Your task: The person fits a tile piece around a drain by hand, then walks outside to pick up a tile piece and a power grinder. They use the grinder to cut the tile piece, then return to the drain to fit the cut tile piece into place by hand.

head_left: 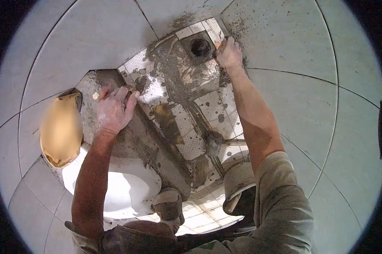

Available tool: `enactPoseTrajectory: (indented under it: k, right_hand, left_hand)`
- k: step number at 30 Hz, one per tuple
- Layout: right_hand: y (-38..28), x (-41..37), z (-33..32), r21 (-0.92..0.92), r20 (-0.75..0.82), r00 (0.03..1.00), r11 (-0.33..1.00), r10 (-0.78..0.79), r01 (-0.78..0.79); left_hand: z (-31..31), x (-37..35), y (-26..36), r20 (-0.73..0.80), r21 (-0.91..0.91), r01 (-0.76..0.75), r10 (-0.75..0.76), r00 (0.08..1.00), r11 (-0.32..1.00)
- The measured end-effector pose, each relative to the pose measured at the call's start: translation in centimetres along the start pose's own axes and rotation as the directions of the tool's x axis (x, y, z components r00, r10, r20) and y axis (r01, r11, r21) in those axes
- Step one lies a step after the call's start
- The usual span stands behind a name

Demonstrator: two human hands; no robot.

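My left hand (114,109) leans on the mortar-covered ledge (127,139), its fingers bent over the edge and the thumb apart. It holds nothing that I can see. My right hand (230,54) reaches to the far corner, close beside a round dark drain hole (200,47) in a square recess. Its fingers are curled down at the tile edge; what they hold, if anything, is too hidden to name. Wet grey mortar (170,63) is smeared around the hole and over the white mosaic floor tiles (189,127).
Large grey wall tiles (284,106) surround the corner, splashed with mortar near my right hand. A bucket (237,175) with a wooden-handled tool (232,203) stands near my body. At left are a white rounded fixture (131,186) and a blurred yellowish object (62,131). My shoe (167,203) is beside the ledge.
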State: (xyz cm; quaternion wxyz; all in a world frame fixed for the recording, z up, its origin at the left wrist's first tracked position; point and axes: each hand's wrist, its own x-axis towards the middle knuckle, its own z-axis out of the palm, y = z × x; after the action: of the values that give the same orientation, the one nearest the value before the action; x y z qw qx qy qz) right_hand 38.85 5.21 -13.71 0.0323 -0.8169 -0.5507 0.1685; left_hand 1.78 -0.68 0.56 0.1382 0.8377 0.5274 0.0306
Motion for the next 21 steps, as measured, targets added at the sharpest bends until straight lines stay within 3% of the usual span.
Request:
enactPoseTrajectory:
  k: [9,12,15,17,21]
  right_hand:
    - [-0.02,-0.95,-0.88,-0.075,0.008,0.998,0.995,0.067,-0.066]
    - [0.10,-0.72,-0.66,-0.070,0.014,0.997,0.995,0.076,-0.075]
    - [0.41,-0.64,-0.37,-0.062,0.009,0.998,0.996,0.070,-0.069]
    - [0.43,-0.54,-0.11,-0.047,-0.001,0.998,0.997,0.060,-0.060]
    - [0.20,-0.50,-0.34,-0.087,-0.008,0.997,0.993,0.074,-0.075]
  left_hand:
    - [0.00,0.00,0.05,-0.027,-0.008,-0.007,0.006,1.000,1.000]
    - [-0.24,0.01,0.18,0.037,0.011,0.034,-0.034,0.999,0.999]
    - [-0.01,-0.06,0.05,-0.024,0.004,0.005,-0.005,1.000,1.000]
    - [-0.06,-0.07,-0.09,0.045,0.011,0.018,-0.019,0.999,1.000]
    - [0.33,-0.15,-0.36,0.046,-0.007,0.008,-0.008,0.999,1.000]
